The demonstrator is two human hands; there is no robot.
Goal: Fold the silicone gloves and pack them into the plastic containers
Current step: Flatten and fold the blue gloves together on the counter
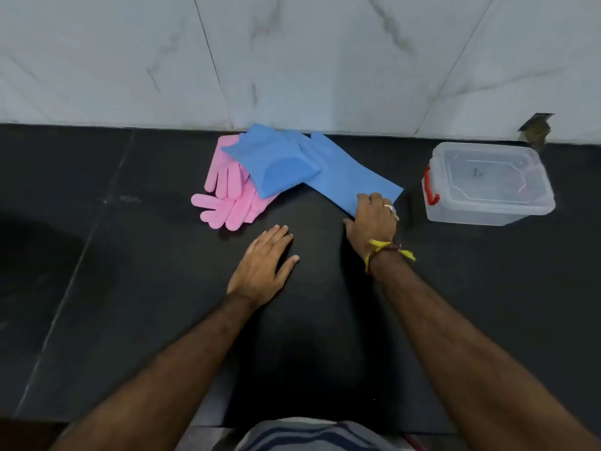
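Head view: right hand (374, 222) pinches the cuff of a long blue silicone glove (344, 172) near a clear lidded plastic container (487, 183), while left hand (263, 265) rests flat, fingers straight, on the black counter (130, 288).

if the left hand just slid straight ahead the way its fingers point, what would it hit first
Judging by the fingers, the left hand points up and slightly right over bare black countertop. First contact would probably be the nearer blue silicone glove, whose cuff the right hand pinches; the pink gloves lie left of that line.
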